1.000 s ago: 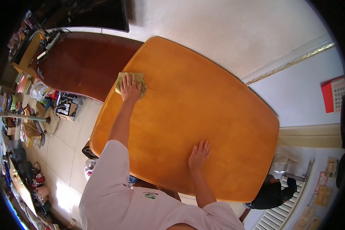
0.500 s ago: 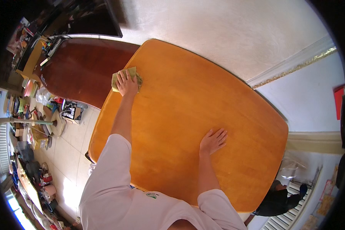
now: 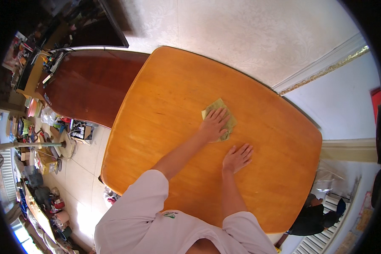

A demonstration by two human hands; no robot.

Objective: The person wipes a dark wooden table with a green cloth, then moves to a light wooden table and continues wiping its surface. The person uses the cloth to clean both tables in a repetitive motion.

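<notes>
The left hand (image 3: 213, 125) lies flat near the centre of the frame, fingers spread and pressed down on a yellow-green cloth (image 3: 220, 118); it does not clench the cloth but holds it against the wood with the open palm. The cloth sits a little above and right of centre, its corners showing past the fingertips at the upper left and on the right side. The right hand (image 3: 237, 157) rests just below and right of the cloth, near it but not touching it, fingers splayed and released, palm down on the bare orange-brown table (image 3: 156, 127).

The table fills the middle of the frame, and nothing else lies on its top. To its upper left a darker reddish-brown table (image 3: 89, 84) butts against it. Along the left edge of the frame the tiled floor (image 3: 86, 156) carries a crowd of small clutter: a cardboard box (image 3: 82, 132) with things inside that are too small to make out, bags and bottles. A pale patterned wall (image 3: 249, 38) runs across the top, and at the lower right a dark bag (image 3: 311, 220) sits on the floor beside a white radiator (image 3: 315, 245).
</notes>
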